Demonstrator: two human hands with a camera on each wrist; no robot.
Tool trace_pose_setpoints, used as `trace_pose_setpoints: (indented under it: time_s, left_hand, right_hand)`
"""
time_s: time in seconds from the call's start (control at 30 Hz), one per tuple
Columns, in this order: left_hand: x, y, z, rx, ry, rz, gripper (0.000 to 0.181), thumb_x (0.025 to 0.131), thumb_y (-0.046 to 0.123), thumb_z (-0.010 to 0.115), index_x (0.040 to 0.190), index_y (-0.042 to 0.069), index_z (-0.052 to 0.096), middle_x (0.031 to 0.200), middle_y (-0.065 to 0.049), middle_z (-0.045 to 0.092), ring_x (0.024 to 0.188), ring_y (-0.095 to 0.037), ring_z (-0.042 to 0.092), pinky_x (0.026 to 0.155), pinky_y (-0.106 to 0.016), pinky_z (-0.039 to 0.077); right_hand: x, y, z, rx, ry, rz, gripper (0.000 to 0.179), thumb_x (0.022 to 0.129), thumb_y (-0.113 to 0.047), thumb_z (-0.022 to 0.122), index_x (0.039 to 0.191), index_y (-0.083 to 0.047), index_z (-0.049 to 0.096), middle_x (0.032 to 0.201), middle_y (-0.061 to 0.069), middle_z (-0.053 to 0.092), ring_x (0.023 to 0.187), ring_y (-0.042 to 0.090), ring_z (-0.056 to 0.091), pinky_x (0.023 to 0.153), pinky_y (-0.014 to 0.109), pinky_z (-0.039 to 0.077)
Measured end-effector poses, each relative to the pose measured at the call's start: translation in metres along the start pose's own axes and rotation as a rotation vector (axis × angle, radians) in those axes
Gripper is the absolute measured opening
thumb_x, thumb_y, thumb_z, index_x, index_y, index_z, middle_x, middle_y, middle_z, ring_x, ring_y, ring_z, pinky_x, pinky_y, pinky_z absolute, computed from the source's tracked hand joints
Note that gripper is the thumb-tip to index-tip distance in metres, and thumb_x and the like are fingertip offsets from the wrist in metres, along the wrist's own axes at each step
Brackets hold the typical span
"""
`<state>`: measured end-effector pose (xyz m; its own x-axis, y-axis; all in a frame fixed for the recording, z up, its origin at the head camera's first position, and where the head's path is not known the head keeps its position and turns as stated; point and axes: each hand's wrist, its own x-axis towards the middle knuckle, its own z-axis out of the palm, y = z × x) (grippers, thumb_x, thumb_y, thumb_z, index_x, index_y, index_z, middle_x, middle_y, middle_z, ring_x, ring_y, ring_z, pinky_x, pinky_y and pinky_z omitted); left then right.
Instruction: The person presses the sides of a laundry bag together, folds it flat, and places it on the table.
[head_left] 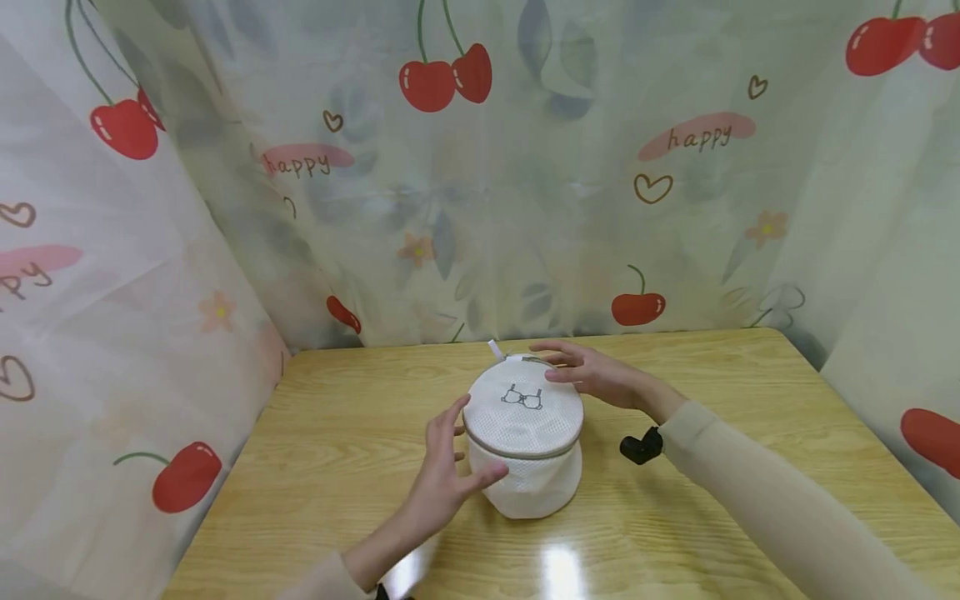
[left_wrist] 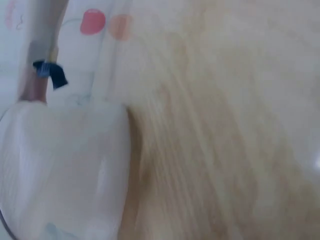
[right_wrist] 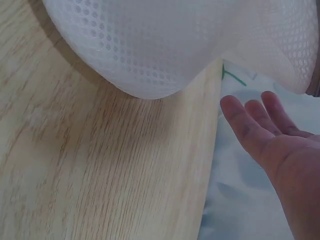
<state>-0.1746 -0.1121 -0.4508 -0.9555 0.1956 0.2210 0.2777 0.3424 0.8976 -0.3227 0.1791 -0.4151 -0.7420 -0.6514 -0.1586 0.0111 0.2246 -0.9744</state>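
A round white mesh laundry bag (head_left: 525,429) stands on the wooden table, its top printed with a small line drawing of a face in glasses. A grey zipper runs around the lid's rim, and a white tab (head_left: 495,350) sticks up at the back. My left hand (head_left: 442,483) is at the bag's left side, thumb toward the front and fingertips at the lid's edge. Over the back right of the rim reaches my right hand (head_left: 600,377), fingers extended. In the right wrist view that hand (right_wrist: 285,145) has its fingers spread beside the mesh.
The light wooden table (head_left: 360,400) reaches back to a curtain (head_left: 487,200) printed with cherries and hearts, which also hangs at both sides. A black wrist mount (head_left: 642,447) sits below my right wrist.
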Motion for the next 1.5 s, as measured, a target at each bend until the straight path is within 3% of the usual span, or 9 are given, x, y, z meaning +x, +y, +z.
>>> trace_pose_setpoints:
  time_s: [0.17, 0.33, 0.43, 0.63, 0.83, 1.0, 1.13, 1.33, 1.5]
  left_hand:
    - [-0.009, 0.006, 0.011, 0.076, 0.130, 0.080, 0.096, 0.083, 0.039, 0.089, 0.160, 0.026, 0.035, 0.157, -0.010, 0.025, 0.144, -0.036, 0.033, 0.114, -0.062, 0.034]
    - [-0.013, 0.010, 0.016, 0.170, 0.157, 0.185, 0.092, 0.083, 0.039, 0.089, 0.159, 0.028, 0.037, 0.157, -0.010, 0.025, 0.146, -0.038, 0.032, 0.113, -0.064, 0.034]
    - [-0.014, 0.010, 0.018, 0.170, 0.163, 0.158, 0.091, 0.085, 0.041, 0.088, 0.159, 0.028, 0.036, 0.155, -0.010, 0.026, 0.145, -0.038, 0.032, 0.112, -0.064, 0.035]
    - [-0.016, 0.013, 0.025, 0.096, 0.160, 0.020, 0.094, 0.082, 0.043, 0.089, 0.159, 0.027, 0.036, 0.151, -0.016, 0.029, 0.142, -0.040, 0.036, 0.113, -0.064, 0.035]
    - [-0.019, 0.011, 0.033, 0.069, 0.144, -0.045, 0.106, 0.077, 0.042, 0.093, 0.161, 0.031, 0.030, 0.155, -0.023, 0.025, 0.144, -0.046, 0.034, 0.113, -0.066, 0.034]
    - [-0.019, 0.004, 0.043, 0.085, 0.100, -0.054, 0.115, 0.072, 0.040, 0.097, 0.163, 0.034, 0.027, 0.156, -0.027, 0.024, 0.145, -0.048, 0.032, 0.113, -0.065, 0.034]
    - [-0.015, -0.001, 0.051, 0.144, 0.108, -0.030, 0.116, 0.070, 0.035, 0.098, 0.163, 0.037, 0.028, 0.154, -0.025, 0.026, 0.143, -0.047, 0.036, 0.111, -0.061, 0.039]
    - [-0.007, -0.003, 0.059, 0.231, 0.173, 0.000, 0.104, 0.071, 0.025, 0.098, 0.155, 0.033, 0.037, 0.142, -0.018, 0.037, 0.131, -0.041, 0.051, 0.101, -0.054, 0.051]
    - [-0.002, -0.007, 0.062, 0.277, 0.231, 0.018, 0.093, 0.069, 0.022, 0.099, 0.144, 0.028, 0.044, 0.133, -0.015, 0.042, 0.123, -0.039, 0.057, 0.094, -0.051, 0.056]
  right_hand:
    - [0.003, -0.001, 0.001, 0.017, -0.018, 0.014, 0.069, 0.103, -0.024, 0.064, 0.164, -0.018, 0.031, 0.165, 0.018, 0.029, 0.146, 0.037, 0.039, 0.113, 0.052, 0.041]
    - [0.005, -0.001, 0.002, 0.026, -0.037, 0.006, 0.070, 0.103, -0.022, 0.064, 0.164, -0.015, 0.030, 0.163, 0.019, 0.033, 0.141, 0.035, 0.046, 0.105, 0.046, 0.049]
    - [0.007, 0.000, 0.003, 0.040, -0.050, -0.003, 0.067, 0.103, -0.020, 0.064, 0.163, -0.016, 0.033, 0.161, 0.018, 0.037, 0.137, 0.032, 0.050, 0.103, 0.044, 0.051]
    - [0.008, 0.003, 0.004, 0.049, -0.059, -0.011, 0.064, 0.103, -0.020, 0.064, 0.161, -0.019, 0.036, 0.160, 0.016, 0.039, 0.134, 0.030, 0.051, 0.103, 0.041, 0.051]
    - [0.010, 0.003, 0.008, 0.058, -0.065, -0.012, 0.064, 0.103, -0.018, 0.064, 0.161, -0.019, 0.037, 0.158, 0.016, 0.039, 0.132, 0.029, 0.052, 0.101, 0.040, 0.051]
    - [0.013, 0.004, 0.011, 0.060, -0.097, -0.013, 0.066, 0.103, -0.019, 0.066, 0.162, -0.024, 0.036, 0.161, 0.012, 0.034, 0.130, 0.028, 0.054, 0.098, 0.040, 0.053]
    - [0.015, 0.007, 0.012, 0.073, -0.122, 0.001, 0.067, 0.103, -0.018, 0.067, 0.162, -0.026, 0.037, 0.161, 0.012, 0.033, 0.125, 0.029, 0.059, 0.094, 0.041, 0.056]
    - [0.013, 0.013, 0.011, 0.085, -0.112, 0.011, 0.066, 0.099, -0.013, 0.070, 0.159, -0.019, 0.041, 0.163, 0.014, 0.029, 0.122, 0.027, 0.059, 0.089, 0.039, 0.058]
    - [0.012, 0.014, 0.010, 0.076, -0.120, -0.005, 0.065, 0.098, -0.012, 0.072, 0.157, -0.016, 0.044, 0.169, 0.011, 0.019, 0.129, 0.029, 0.053, 0.090, 0.038, 0.058]
